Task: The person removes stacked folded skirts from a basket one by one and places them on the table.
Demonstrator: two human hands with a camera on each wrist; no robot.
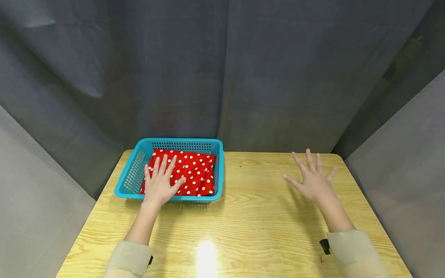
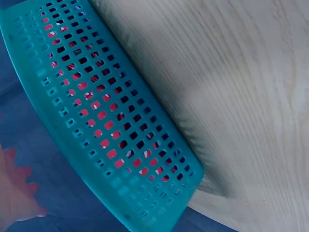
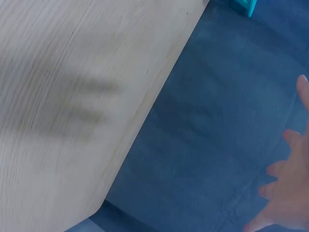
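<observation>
A blue plastic basket (image 1: 221, 170) with perforated sides stands at the back left of the table. Inside it lies a red cloth (image 1: 194, 170) with white polka dots, bunched or folded; its exact kind does not show. My left hand (image 1: 159, 187) hovers over the basket's near left part, fingers spread and holding nothing. In the left wrist view, red shows through the holes of the basket wall (image 2: 96, 111), with the hand (image 2: 17, 193) at the left edge. My right hand (image 1: 314, 183) is above the table's right side, its fingers spread, nothing in it.
The light wooden table (image 1: 257, 216) has its back edge against dark grey curtains (image 1: 278, 77). Paler grey panels (image 1: 410, 173) flank it on both sides. Each sleeve cuff has a small dark device (image 1: 325, 246) near it.
</observation>
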